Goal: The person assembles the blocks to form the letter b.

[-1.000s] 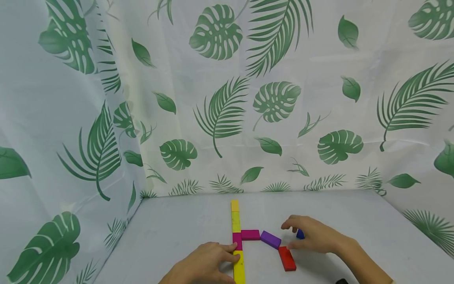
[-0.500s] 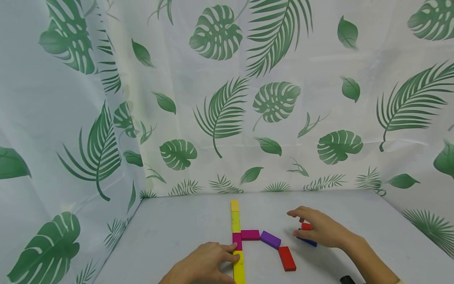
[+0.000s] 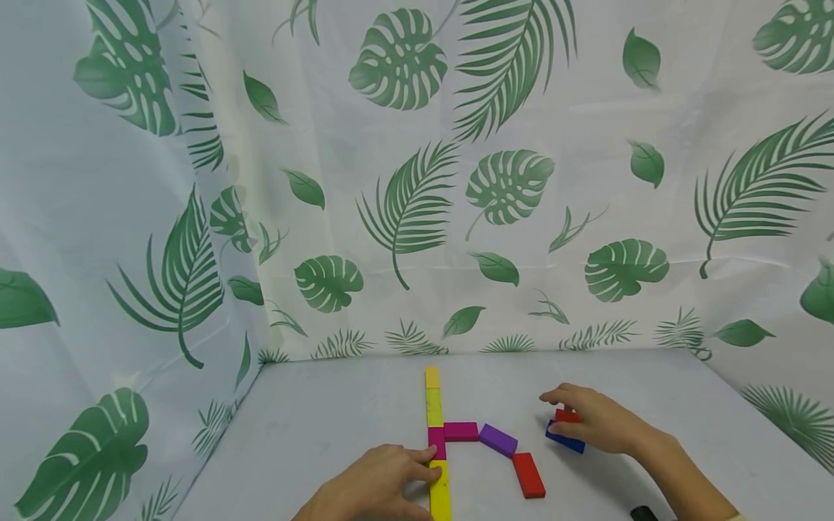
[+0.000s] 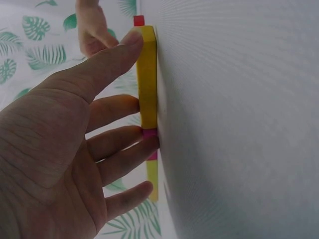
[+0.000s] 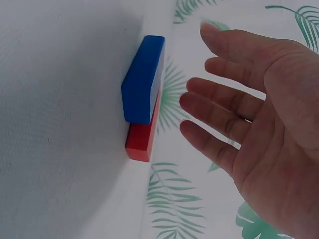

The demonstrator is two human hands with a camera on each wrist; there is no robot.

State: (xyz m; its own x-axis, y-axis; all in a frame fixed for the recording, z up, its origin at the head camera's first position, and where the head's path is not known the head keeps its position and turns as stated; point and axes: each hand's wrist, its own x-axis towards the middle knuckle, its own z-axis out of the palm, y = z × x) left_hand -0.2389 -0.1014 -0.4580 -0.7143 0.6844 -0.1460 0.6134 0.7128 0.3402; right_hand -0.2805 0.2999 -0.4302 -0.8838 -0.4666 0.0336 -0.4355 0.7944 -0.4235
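A straight column of flat blocks runs away from me in the head view: a yellow block (image 3: 439,496), a magenta block (image 3: 436,443), then more yellow ones (image 3: 433,407). My left hand (image 3: 381,481) rests along its left side, thumb and fingers extended; in the left wrist view the thumb (image 4: 112,57) touches the yellow block near its end. From the magenta block a branch goes right: another magenta block (image 3: 460,432), a purple block (image 3: 498,440) and a red block (image 3: 529,475). My right hand (image 3: 602,420) hovers, fingers loosely bent and holding nothing, over a blue block (image 5: 142,84) and a second red block (image 5: 141,142).
A white table (image 3: 326,405) carries everything. Behind and beside it hangs a white curtain (image 3: 417,304) printed with green leaves. A small black object (image 3: 643,513) shows beside the right forearm at the lower edge.
My right hand has moved right, away from the branch's red block to above the blue and second red blocks. The left hand and the laid blocks have stayed put.
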